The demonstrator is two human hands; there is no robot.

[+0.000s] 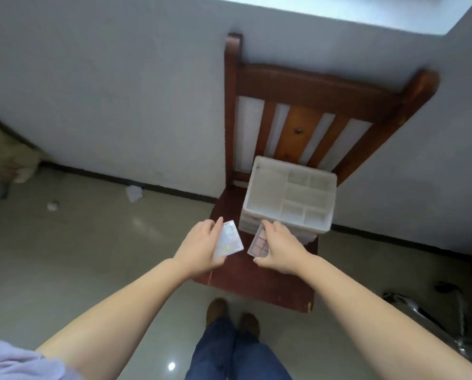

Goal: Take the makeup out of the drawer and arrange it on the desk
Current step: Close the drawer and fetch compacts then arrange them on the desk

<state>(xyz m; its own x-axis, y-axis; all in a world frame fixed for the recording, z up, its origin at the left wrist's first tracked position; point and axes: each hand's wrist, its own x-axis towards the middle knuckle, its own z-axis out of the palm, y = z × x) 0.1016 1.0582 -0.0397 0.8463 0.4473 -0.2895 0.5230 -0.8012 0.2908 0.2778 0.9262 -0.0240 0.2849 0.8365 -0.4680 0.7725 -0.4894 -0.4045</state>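
Standing over a wooden chair (259, 281), you are holding one makeup item in each hand above its dark red seat. Your left hand (199, 246) is gripping a pale, iridescent compact (228, 239), with the thumb lying along its top edge and the fingers curling underneath. Your right hand (283, 249) is pinching an eyeshadow palette (258, 242) whose pink and peach pans are showing through; the fingers are wrapping over its far end and the thumb is hooking under the near edge. The two items are sitting just beside each other without touching.

Behind your hands, a white plastic organizer (288, 198) is resting on the back of the seat, against the slatted backrest. Its top tray is divided into several compartments, and stacked drawers are showing below, though blur is making it hard to tell whether any drawer is pulled out.

Your jeans (229, 352) and brown shoes (215, 311) are showing at the bottom, on a glossy tiled floor (92, 256). Crumpled white scraps (133, 193) are lying by the wall.
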